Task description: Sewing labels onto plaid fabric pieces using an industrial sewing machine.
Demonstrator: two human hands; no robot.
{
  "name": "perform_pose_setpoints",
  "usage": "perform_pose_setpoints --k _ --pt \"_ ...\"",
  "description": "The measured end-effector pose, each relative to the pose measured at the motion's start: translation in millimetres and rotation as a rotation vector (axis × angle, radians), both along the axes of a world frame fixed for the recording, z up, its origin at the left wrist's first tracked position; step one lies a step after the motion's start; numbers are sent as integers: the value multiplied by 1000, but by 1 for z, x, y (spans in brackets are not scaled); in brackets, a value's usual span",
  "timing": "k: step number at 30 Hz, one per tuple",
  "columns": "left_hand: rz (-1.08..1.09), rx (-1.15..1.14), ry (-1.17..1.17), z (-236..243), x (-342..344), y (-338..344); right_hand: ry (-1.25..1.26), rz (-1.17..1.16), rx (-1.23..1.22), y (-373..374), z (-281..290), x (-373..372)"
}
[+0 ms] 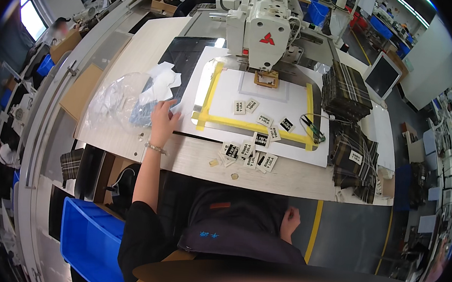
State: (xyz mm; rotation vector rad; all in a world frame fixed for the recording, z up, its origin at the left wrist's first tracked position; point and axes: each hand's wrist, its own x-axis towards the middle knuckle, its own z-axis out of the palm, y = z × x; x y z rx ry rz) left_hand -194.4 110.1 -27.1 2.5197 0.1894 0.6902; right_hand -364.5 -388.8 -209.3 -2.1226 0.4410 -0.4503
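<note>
My left hand [163,121] is over the table's left side, fingers apart and holding nothing. Its fingertips are beside crumpled white pieces [162,83] and a blue piece [142,113], next to a clear plastic bag [117,96]. Low by my lap, off the table, my right hand [290,222] has its fingers curled in, with nothing visible in them. Several white and black labels [247,152] lie scattered at the table's front edge and on the yellow-taped white sheet [229,95]. A sewing machine [267,34] stands over that sheet, a small tan frame [266,79] under its head.
Thread snips [313,128] lie at the sheet's right edge. Folded plaid cloth [347,91] is stacked on the right, with more plaid pieces [354,162] in front, one bearing a label. A screen [382,75] stands behind. A blue bin [91,239] sits below left.
</note>
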Motion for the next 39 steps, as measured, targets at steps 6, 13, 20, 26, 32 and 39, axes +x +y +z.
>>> perform_pose_setpoints --k 6,13,20,26,32,39 --pt "-29 -241 266 -4 28 20 -532 811 -398 45 116 30" --pt "-76 -330 338 9 31 19 -792 928 -386 71 165 54" --pt "-201 -430 88 23 32 -38 -976 866 -342 79 191 91" --pt "-530 -561 13 45 50 -129 -690 796 -115 105 232 176" --pt "-663 -607 1 44 54 -171 -47 903 490 121 235 234" --pt "-670 -670 33 31 54 -167 200 953 733 130 214 241"
